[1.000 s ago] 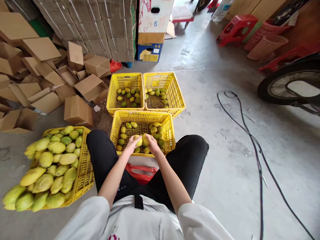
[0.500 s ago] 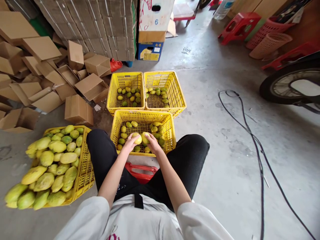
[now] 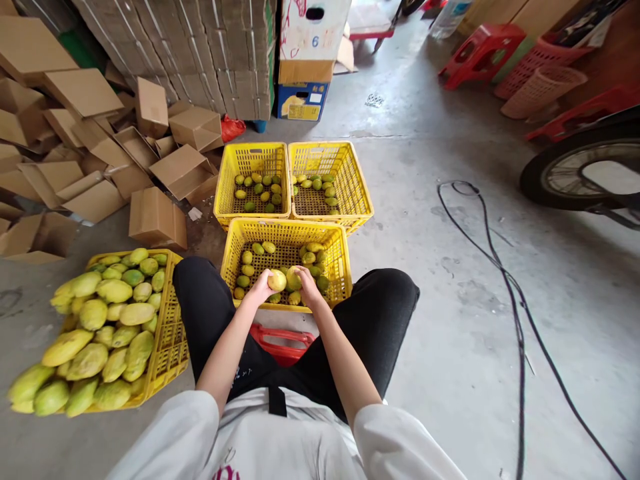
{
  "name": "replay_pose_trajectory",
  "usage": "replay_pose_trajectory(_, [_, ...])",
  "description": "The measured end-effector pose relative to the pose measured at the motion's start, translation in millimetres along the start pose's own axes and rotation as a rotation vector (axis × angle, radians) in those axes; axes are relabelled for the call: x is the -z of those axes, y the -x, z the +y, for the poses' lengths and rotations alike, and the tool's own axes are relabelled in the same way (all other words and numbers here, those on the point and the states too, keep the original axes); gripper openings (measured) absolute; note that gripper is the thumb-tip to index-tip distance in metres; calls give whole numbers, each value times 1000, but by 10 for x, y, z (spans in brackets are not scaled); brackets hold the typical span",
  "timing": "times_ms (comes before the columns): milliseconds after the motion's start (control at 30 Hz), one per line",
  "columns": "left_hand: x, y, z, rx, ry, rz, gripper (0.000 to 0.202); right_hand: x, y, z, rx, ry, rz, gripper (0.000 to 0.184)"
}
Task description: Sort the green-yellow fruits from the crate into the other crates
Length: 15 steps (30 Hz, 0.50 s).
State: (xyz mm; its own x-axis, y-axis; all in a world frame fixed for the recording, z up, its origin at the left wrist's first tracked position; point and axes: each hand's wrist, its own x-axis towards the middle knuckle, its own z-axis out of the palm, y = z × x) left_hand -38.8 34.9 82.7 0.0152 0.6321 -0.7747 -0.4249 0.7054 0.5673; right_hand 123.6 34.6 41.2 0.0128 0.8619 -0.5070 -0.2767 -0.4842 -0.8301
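My left hand (image 3: 261,289) is closed around a yellow papaya (image 3: 277,281). Close beside it, my right hand (image 3: 309,288) grips a greener papaya (image 3: 293,279). Both fruits are held over the near part of a yellow plastic crate (image 3: 240,231) between my knees. Inside that crate, more green and yellow papayas lie along the left and right sides, such as a yellow papaya (image 3: 248,270); my hands hide part of the bottom. To my left, a second yellow crate (image 3: 167,327) is heaped above its rim with larger papayas (image 3: 114,291).
Two more yellow crates, a left one (image 3: 251,148) and a right one (image 3: 357,177), stand beyond the near crate with several fruits in each. Cardboard boxes (image 3: 157,217) are piled at the left. A black cable (image 3: 505,273) crosses the floor near a motorbike wheel (image 3: 575,170).
Both papayas have been turned a little in my hands, and the right one now shows a greener side. My hands stay in nearly the same place over the crate.
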Motion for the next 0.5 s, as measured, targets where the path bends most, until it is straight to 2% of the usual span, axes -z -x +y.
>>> replay_pose_trajectory(167, [-3, 34, 37, -30, -4, 25, 5, -26, -46, -18, -87, -117, 57, 49])
replay_pose_trajectory(333, [-19, 65, 57, -92, 102, 53, 33, -104, 58, -98, -129, -152, -3, 54])
replay_pose_trajectory(433, [-14, 56, 27, -85, 93, 92, 37, -132, 137, -150, -173, -179, -63, 62])
replay_pose_trajectory(500, [-10, 46, 2, -70, 76, 78, 35, -137, 170, -179, -186, -200, -69, 64])
